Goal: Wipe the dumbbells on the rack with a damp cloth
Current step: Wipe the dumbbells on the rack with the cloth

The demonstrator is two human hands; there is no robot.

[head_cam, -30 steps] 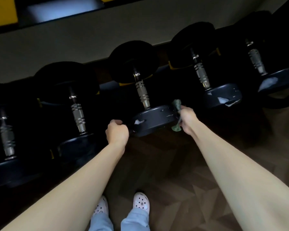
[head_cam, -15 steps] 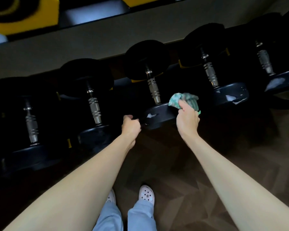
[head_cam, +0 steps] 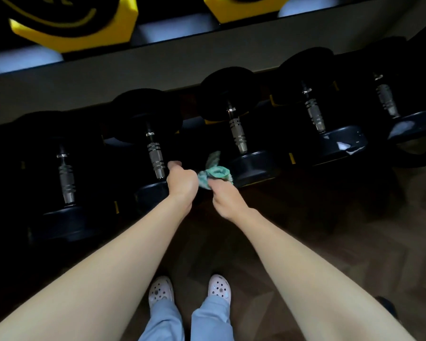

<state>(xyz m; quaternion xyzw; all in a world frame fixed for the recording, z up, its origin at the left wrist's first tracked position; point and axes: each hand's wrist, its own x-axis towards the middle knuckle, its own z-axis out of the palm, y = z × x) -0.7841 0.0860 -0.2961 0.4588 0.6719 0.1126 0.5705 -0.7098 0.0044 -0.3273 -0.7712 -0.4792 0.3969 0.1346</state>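
Note:
Several black dumbbells with steel handles lie in a row on a low dark rack (head_cam: 192, 123). My right hand (head_cam: 228, 200) pinches a crumpled green cloth (head_cam: 214, 174) in the gap between two of them, just left of the middle dumbbell (head_cam: 253, 163). My left hand (head_cam: 182, 183) is curled into a fist at the right edge of the near head of the dumbbell to its left (head_cam: 155, 156). That fist touches the cloth's left side, and what its fingers hold is hidden.
More dumbbells sit to the right (head_cam: 314, 114) and to the left (head_cam: 65, 175). Yellow-and-black shapes (head_cam: 74, 23) show along a dark band on the wall above. My white clogs (head_cam: 160, 291) stand on dark wood flooring (head_cam: 330, 242) close to the rack.
Both hands moved left off the middle dumbbell's near head and came together. The cloth, which was on that head's right side, is now in the gap to its left.

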